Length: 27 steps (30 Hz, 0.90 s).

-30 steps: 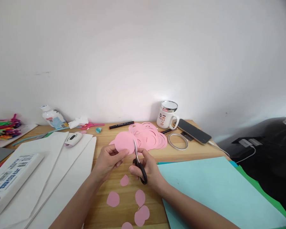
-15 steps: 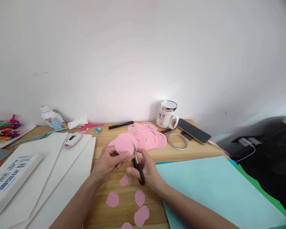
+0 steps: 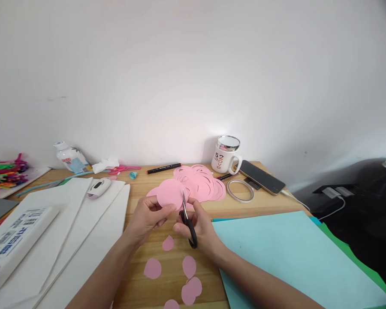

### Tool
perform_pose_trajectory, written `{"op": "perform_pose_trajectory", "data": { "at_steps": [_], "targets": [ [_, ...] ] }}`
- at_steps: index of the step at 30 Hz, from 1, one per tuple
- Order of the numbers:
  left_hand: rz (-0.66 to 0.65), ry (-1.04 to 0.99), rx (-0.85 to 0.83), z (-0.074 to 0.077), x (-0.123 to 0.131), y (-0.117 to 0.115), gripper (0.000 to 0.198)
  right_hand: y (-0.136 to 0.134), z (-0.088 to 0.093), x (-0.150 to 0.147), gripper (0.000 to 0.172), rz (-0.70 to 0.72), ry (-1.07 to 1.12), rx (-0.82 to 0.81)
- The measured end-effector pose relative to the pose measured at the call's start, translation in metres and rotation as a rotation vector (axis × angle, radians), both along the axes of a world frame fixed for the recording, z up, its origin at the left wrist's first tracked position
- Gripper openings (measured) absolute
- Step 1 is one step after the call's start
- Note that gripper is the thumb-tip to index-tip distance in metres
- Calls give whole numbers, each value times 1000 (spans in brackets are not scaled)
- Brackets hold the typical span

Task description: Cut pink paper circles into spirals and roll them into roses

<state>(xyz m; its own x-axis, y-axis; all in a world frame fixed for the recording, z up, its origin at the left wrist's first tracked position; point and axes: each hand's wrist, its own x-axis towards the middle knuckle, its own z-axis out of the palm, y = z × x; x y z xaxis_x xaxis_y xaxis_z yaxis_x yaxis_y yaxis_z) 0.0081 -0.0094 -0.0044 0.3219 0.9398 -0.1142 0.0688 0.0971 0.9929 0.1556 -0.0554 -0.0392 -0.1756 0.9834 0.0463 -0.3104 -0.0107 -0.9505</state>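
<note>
Between thumb and fingers, my left hand [image 3: 150, 218] pinches a round pink paper disc [image 3: 170, 194]. My right hand [image 3: 197, 227] grips a pair of black-handled scissors [image 3: 189, 225] by its loops, and the metal blades lie at the disc's right edge. Behind the disc spreads a pile of pink paper cut-outs [image 3: 202, 184], partly covered by it. On the wood below my hands lie several small pink paper petals, among them a wide one [image 3: 152, 268] and an oval one [image 3: 189, 267].
White sheets [image 3: 106, 227] carry a white box [image 3: 19, 244] on the left. A pale blue sheet [image 3: 286, 257] lies at right. Farther back are a black marker [image 3: 164, 168], a mug [image 3: 223, 161], a tape roll [image 3: 240, 191], a phone [image 3: 262, 177] and a bottle [image 3: 72, 159].
The disc and scissors have shifted very slightly right. The blades look closer together against the disc's edge, and both hands keep their hold.
</note>
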Motion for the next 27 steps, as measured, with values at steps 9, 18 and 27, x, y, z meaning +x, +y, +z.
{"op": "perform_pose_trajectory", "data": {
  "at_steps": [9, 18, 27],
  "targets": [
    [18, -41, 8, 2, 0, 1, 23, 1, -4, 1, 57, -25, -74, -6],
    [7, -122, 24, 8, 1, -1, 24, 0, -3, 1, 50, -16, -102, -44],
    [-15, -143, -38, 4, 3, -1, 25, -2, -5, -4, 50, -24, -110, -80]
  ]
}}
